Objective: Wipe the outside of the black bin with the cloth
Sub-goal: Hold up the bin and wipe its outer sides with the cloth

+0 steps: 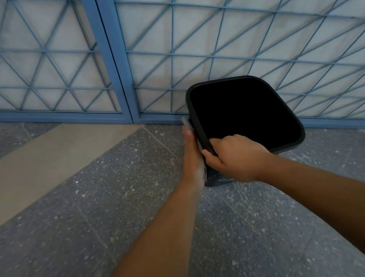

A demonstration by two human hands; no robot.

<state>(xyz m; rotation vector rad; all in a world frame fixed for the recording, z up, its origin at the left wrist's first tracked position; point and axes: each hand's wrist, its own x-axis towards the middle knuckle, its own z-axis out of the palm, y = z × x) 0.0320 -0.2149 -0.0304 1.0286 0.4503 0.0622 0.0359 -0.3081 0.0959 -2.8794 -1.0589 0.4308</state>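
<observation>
Your right hand (236,157) curls over the near rim of the black bin (295,141), on the floor (92,194) at one o'clock. Your left hand (193,155), fingers straight, presses a grey cloth (186,124) flat against its left side.

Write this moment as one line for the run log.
left hand: presses cloth flat on bin outer side | right hand: grips bin rim | bin: on floor, by blue gate

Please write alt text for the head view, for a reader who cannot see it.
The right hand grips the near rim of a black plastic bin while the left hand presses a grey cloth flat against its outer side, beside a blue metal grille.
</observation>
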